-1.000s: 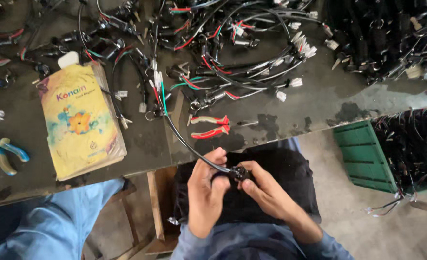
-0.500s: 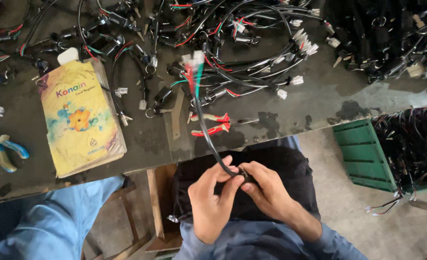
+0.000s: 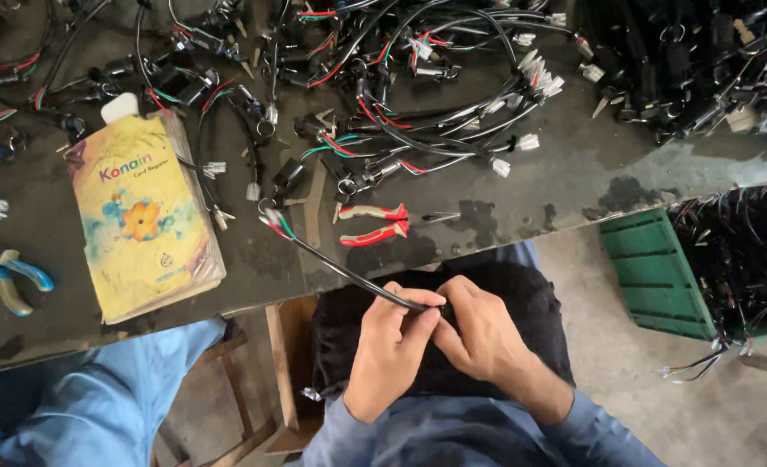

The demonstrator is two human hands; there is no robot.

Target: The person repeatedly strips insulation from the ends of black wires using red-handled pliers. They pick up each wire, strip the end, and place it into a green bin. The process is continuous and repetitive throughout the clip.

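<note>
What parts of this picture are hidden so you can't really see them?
- Head view: the end of the black cable is hidden between the left hand and right hand.
- The blue-handled pliers: jaws too dark to see.
- The green crate: wires cover its inside.
- The wire pile is cut off by the edge.

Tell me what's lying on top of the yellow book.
A white tag overlaps the yellow book at its top edge, and thin black wires cross its upper right corner. The rest of the cover is bare. Whatever is beneath the book is hidden.
</note>
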